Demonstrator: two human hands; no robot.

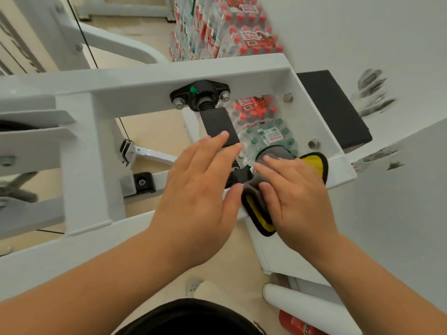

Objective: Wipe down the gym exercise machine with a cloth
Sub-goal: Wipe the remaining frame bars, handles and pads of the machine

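Shrink-wrapped water bottle packs (217, 27), stacked.

Two bare hands: left hand (200, 189) at centre, right hand (292, 197) just toward 3 o'clock. One grey microfibre cloth with yellow underside and black edging (312, 163). One white-painted steel machine frame (145, 78). One black plastic bracket with a green mark (200, 93) at 12 o'clock of the hands, one flat black rectangular block (219, 126) beneath it. Four silver hex bolts (313, 143) on that frame. One black padded rectangle (333, 107) at 2 o'clock. Through the frame opening, one red-capped shrink-wrapped bottle pack (254, 107) and one green-capped bottle pack (271, 134); further stack of packs (229, 27) at 12 o'clock too jumbled to count. One red cylinder (297, 322) at 5 o'clock.
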